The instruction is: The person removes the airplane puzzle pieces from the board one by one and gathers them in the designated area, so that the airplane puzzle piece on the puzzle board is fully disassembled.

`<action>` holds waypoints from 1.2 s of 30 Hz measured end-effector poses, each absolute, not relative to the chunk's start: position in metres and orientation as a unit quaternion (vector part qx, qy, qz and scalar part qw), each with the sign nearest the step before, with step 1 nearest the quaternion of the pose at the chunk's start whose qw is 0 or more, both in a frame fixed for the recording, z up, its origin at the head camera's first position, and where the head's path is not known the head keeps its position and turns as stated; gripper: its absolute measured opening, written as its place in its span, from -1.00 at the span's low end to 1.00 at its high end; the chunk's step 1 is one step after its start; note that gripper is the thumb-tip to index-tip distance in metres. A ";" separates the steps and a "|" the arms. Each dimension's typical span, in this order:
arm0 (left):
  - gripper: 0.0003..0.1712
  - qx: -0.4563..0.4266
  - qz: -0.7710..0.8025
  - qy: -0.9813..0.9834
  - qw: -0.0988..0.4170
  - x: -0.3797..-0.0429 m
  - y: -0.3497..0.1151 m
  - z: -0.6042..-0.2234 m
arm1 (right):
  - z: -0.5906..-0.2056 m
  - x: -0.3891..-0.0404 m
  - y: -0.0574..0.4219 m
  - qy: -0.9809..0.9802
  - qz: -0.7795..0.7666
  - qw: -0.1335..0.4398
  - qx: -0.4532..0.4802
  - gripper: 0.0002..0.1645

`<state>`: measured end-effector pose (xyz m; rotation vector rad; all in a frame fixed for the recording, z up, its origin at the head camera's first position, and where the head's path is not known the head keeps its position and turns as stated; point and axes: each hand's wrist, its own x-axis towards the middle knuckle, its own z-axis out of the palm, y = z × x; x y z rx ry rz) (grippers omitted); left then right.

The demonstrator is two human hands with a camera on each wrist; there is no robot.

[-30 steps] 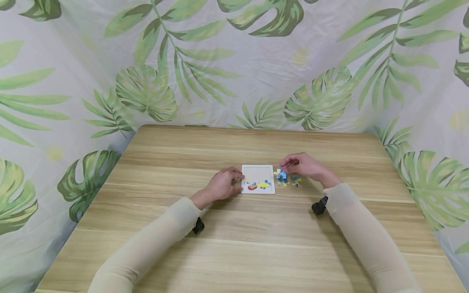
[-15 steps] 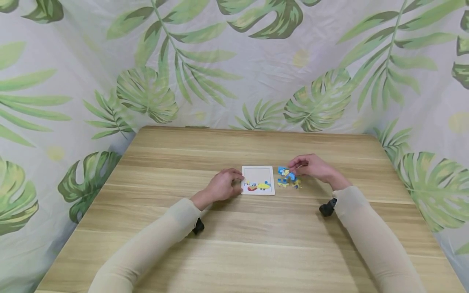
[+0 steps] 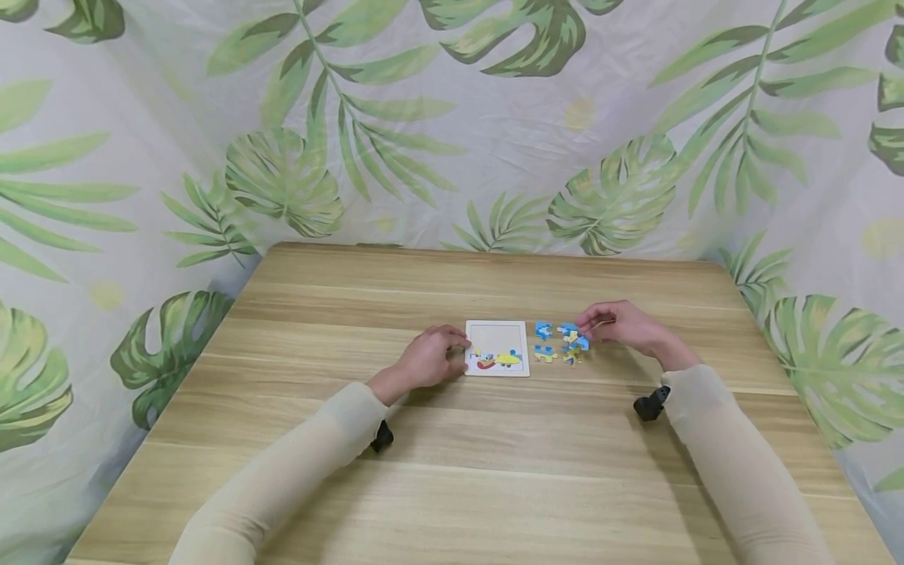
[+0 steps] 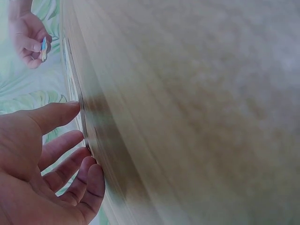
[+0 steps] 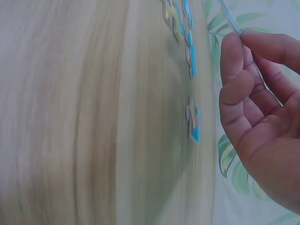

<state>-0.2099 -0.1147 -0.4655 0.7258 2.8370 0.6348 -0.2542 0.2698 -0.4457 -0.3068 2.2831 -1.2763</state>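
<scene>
A white puzzle tray [image 3: 496,322] lies on the table, with a yellow and red picture section [image 3: 508,359] along its near side. My left hand [image 3: 427,358] rests its thumb and fingertips against the tray's left edge, fingers loosely bent, as the left wrist view also shows. My right hand [image 3: 627,325] pinches a blue puzzle piece [image 5: 230,17] between thumb and forefinger, raised above the table. Below and left of it lie several loose blue and yellow puzzle pieces [image 3: 543,330], beside the tray's right side. The held piece partly covers some of them in the head view.
The wooden table [image 3: 452,471] extends on all sides of the tray. A leaf-patterned cloth [image 3: 395,141] hangs behind it and at both sides. A black device [image 3: 650,404] is worn at the right wrist and another [image 3: 382,436] at the left.
My right hand has moved right with the blue puzzle piece, from near the tray to over the right-hand loose pieces, uncovering the ones nearer the tray. My left hand stays at the tray's edge.
</scene>
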 end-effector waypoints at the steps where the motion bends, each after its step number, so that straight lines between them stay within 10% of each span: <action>1: -0.56 0.242 0.211 0.944 0.072 -0.210 -0.114 -0.466 | -0.446 -0.254 0.272 0.840 -0.467 0.252 -0.112 -0.58; 36: -0.58 0.235 0.221 0.943 0.076 -0.209 -0.113 -0.465 | -0.451 -0.241 0.305 0.867 -0.414 0.260 -0.097 -0.63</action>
